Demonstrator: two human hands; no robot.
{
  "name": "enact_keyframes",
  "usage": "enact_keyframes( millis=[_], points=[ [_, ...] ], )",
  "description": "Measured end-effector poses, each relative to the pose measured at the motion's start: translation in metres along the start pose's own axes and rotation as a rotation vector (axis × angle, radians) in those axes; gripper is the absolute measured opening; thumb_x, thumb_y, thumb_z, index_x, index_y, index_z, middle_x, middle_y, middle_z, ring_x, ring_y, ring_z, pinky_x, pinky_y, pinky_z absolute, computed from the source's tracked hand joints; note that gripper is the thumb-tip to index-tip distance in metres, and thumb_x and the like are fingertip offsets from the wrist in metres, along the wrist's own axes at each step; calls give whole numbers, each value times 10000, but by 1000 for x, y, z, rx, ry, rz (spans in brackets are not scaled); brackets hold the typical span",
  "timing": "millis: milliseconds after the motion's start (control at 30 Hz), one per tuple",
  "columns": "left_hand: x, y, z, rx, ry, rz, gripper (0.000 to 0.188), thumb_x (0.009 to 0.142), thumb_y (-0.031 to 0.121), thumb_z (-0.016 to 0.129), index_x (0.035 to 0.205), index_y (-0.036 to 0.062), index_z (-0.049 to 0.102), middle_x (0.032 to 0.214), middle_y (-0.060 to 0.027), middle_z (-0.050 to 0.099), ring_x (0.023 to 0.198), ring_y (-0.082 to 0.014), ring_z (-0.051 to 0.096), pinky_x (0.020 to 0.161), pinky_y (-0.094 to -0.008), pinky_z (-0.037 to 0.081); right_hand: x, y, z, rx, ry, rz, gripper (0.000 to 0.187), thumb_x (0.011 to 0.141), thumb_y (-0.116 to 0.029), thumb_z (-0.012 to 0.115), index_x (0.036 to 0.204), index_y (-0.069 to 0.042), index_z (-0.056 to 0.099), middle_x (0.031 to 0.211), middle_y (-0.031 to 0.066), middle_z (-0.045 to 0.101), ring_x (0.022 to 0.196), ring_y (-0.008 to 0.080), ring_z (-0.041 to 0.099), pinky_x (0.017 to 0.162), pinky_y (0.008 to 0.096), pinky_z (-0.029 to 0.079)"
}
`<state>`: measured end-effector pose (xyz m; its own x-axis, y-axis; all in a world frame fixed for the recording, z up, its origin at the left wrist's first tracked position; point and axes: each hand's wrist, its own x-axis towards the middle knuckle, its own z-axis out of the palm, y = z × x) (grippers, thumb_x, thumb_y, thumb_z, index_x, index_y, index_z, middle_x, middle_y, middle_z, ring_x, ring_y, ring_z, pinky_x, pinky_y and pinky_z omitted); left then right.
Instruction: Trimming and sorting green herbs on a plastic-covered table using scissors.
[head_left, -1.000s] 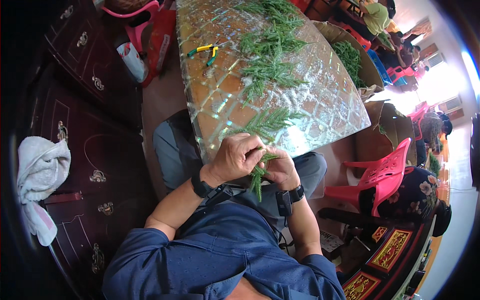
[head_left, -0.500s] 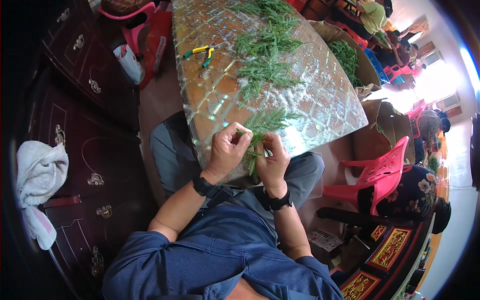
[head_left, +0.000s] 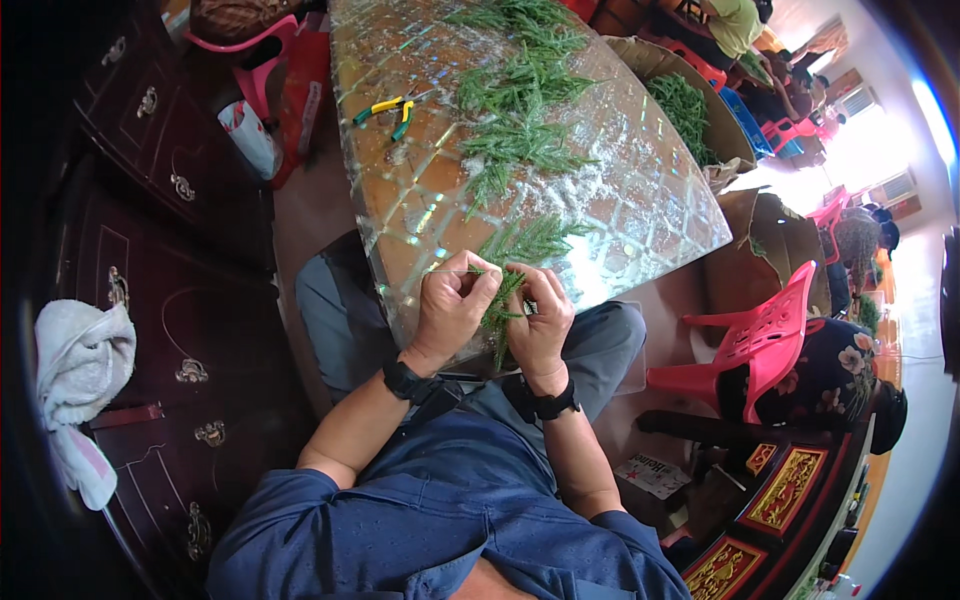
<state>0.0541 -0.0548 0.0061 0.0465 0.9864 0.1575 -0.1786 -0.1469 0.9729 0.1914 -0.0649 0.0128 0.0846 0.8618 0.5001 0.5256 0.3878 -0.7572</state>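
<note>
Over the near edge of the glass-topped table [head_left: 415, 185], my two hands meet at a green artificial fir sprig [head_left: 535, 240]. My left hand [head_left: 448, 310] is closed, thumb and forefinger pinching a thin pale strand that sticks out to the left; it looks like wire or thread. Closed around the sprig's lower part, my right hand [head_left: 540, 325] sits just beside the left, and green needles show between and below them. Farther up the table lies a row of similar sprigs [head_left: 520, 90]. Pliers [head_left: 385, 106] with yellow and green handles rest left of that row.
White flakes [head_left: 575, 195] are scattered across the tabletop. A cardboard box [head_left: 735, 135] of greenery stands beyond its right edge. Pink plastic chair [head_left: 765, 335] at right, dark drawer cabinet [head_left: 215, 310] at left with a towel [head_left: 85, 345] hanging on it. Other people sit at far right.
The view has shifted slightly, so the table appears a little farther left. My right hand has turned a little, its fingers closer to my left fingertips. Both hands keep their hold.
</note>
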Motion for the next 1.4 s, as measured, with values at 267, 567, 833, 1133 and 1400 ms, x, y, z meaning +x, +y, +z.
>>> enact_keyframes(
  millis=[267,567,833,1133,1400],
  points=[
    [1,-2,0,-57,27,-7,45,967,56,620,926,40,615,773,71,559,698,8,477,622,-184,394,1,-3,2,-10,79,-8,180,796,29,666,960,-45,652,827,97,634,671,206,642,613,317,503],
    [5,-10,0,-104,55,-21,30,967,45,618,942,30,617,798,53,594,731,-4,526,656,-194,434,0,7,7,-228,59,-177,184,784,-26,688,956,-85,658,891,87,663,714,291,666,605,375,526],
    [7,-4,3,-95,57,29,51,956,43,630,915,26,603,724,78,540,649,21,445,557,-190,367,8,13,1,-101,-34,-148,160,786,-13,696,935,-34,642,853,105,632,691,251,645,601,351,506],
    [8,4,-5,-81,-63,-22,66,979,91,623,938,41,612,764,72,542,688,9,460,604,-178,379,7,33,-9,506,-203,310,107,918,-57,638,1013,-8,645,947,51,661,831,117,612,747,267,496],
    [5,9,-8,-31,-108,64,91,974,85,626,913,22,602,722,50,570,627,-3,484,546,-199,383,14,21,-23,1190,-425,730,160,1007,-135,585,1139,-47,606,1042,8,639,943,98,596,857,246,474]
  ],
)
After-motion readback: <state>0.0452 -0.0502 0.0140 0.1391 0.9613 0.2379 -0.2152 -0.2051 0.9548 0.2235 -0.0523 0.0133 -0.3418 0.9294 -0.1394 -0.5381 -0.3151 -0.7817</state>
